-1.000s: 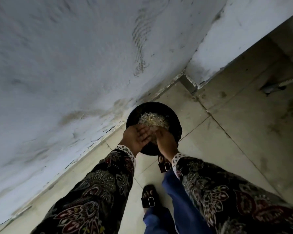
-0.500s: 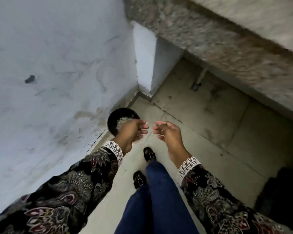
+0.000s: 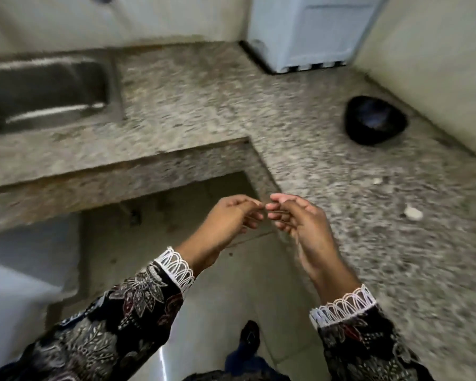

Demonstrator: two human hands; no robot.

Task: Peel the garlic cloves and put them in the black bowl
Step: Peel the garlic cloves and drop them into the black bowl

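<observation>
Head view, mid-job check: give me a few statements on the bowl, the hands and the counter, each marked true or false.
1. The black bowl sits on the granite counter. True.
2. The left hand grips the bowl. False: it hangs in front of the counter, far from the bowl.
3. A metal sink is set into the counter at far left. True.
4. The right hand rests flat on the counter. False: it is raised, fingers loosely curled, fingertips near the left hand's.
5. Small pale bits lie on the counter. True.
</observation>
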